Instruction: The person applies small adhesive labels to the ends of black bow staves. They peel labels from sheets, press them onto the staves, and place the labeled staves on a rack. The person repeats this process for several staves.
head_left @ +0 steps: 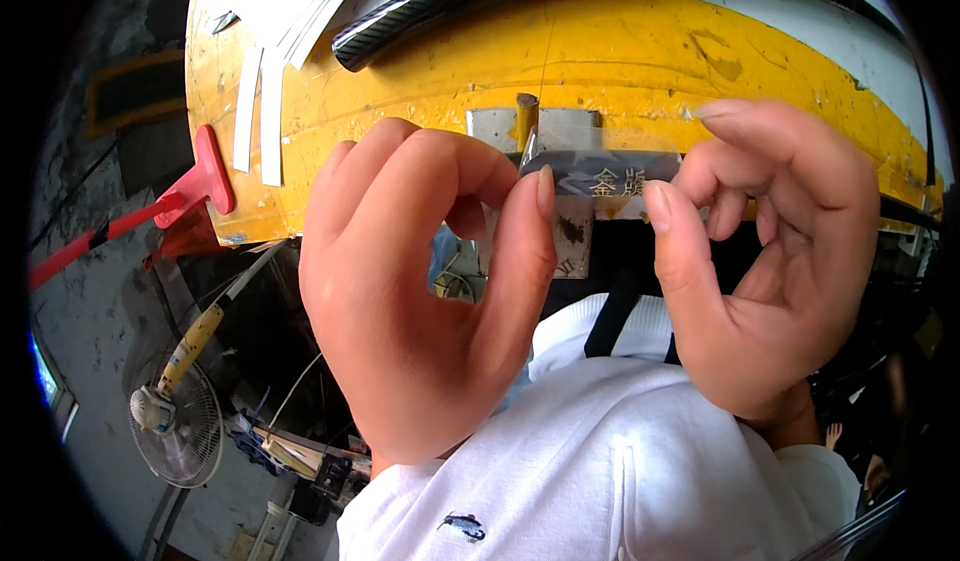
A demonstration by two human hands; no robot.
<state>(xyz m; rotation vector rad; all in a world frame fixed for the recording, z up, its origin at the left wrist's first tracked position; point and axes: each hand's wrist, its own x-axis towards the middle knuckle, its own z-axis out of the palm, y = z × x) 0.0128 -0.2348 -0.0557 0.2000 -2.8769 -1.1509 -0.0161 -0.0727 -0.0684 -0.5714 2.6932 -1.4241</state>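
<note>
A small dark sticker strip with light printing and clear film edges [575, 175] is stretched level between my two hands, just off the table's near edge. My left hand [415, 251] pinches its left end between thumb and forefinger. At the right end, my right hand [785, 251] grips it with the thumb and a curled finger, while the forefinger is raised away. Behind the strip is a scuffed grey metal plate [572, 251] fixed at the table edge, partly hidden by the strip and my left hand. A short yellowish post [527, 116] rises beside it.
A glossy black woven-pattern tube [400, 31] lies across the far side of the worn yellow table [420, 96]. White strips [270, 121] lie at the left, near a red T-shaped handle [208, 176] at the edge. A standing fan [178, 421] is lower left.
</note>
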